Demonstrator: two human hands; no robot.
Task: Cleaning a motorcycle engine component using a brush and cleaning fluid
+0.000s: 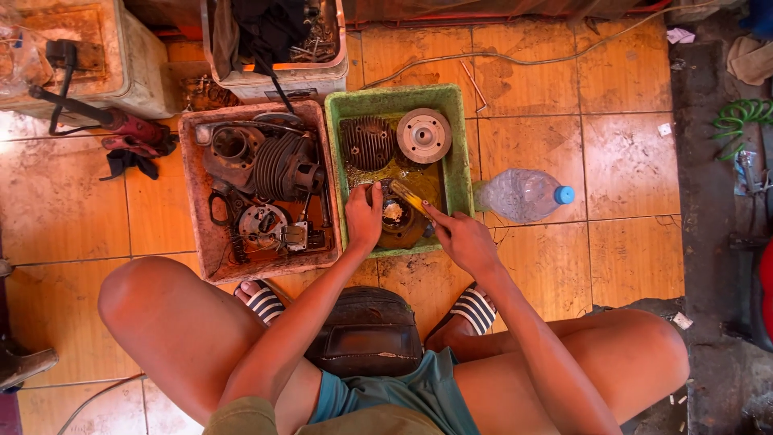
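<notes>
I squat over a green plastic tray [459,153] on the tiled floor. My left hand [364,216] grips a round, dirty engine part [396,223] lying in brownish liquid at the tray's near end. My right hand [460,238] holds a yellow-handled brush [407,196] whose tip rests on that part. Farther back in the tray sit a finned cylinder head [368,142] and a round metal disc [423,135].
A reddish tray [196,234] with a finned cylinder and small engine parts stands left of the green one. A clear plastic bottle with a blue cap [523,194] lies to the right. White bins [137,64] stand at the back; a dark seat [366,330] is between my feet.
</notes>
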